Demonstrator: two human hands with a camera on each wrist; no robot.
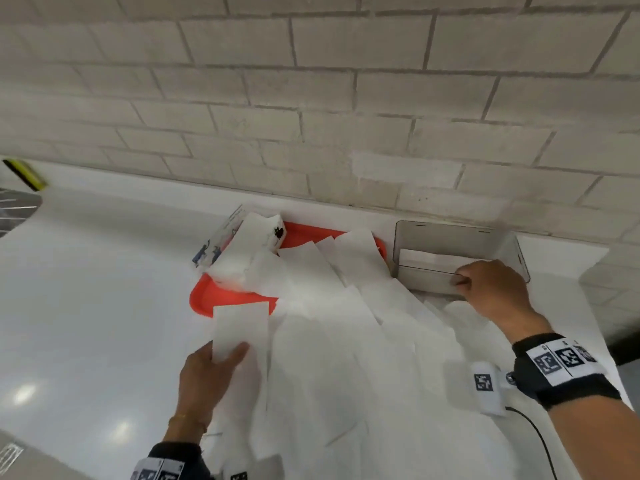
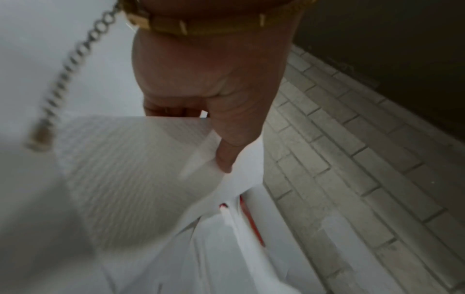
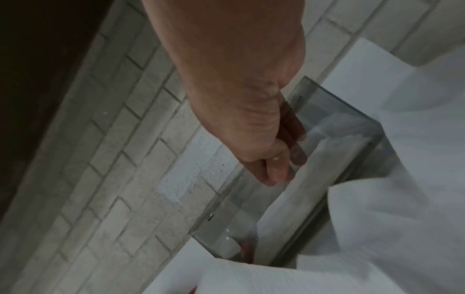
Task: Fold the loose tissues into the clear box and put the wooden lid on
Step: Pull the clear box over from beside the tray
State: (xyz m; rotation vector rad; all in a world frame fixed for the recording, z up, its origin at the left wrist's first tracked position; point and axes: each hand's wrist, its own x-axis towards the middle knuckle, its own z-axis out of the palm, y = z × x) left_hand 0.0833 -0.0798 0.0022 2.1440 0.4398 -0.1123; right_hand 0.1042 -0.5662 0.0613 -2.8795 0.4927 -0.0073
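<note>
On the white counter by the brick wall stands the clear box [image 1: 450, 237], with white tissue lying in its bottom. My right hand [image 1: 462, 280] grips its near wall, fingers curled over the rim; the right wrist view shows the hand [image 3: 276, 171] with fingers inside the clear box [image 3: 339, 127]. My left hand [image 1: 228, 355] pinches a folded tissue [image 1: 240, 323] above the counter, left of the pile. In the left wrist view my thumb [image 2: 226, 155] presses on that tissue [image 2: 138, 169]. Loose tissues [image 1: 346, 341] spread across the counter between my arms. No wooden lid is in view.
A red tray [image 1: 232, 296] lies left of the box, half under the tissues, with an opened tissue pack [image 1: 242, 254] on it. A black cable [image 1: 533, 427] runs by my right wrist. A yellow-and-black object [image 1: 26, 174] sits far left. The counter ends at the right.
</note>
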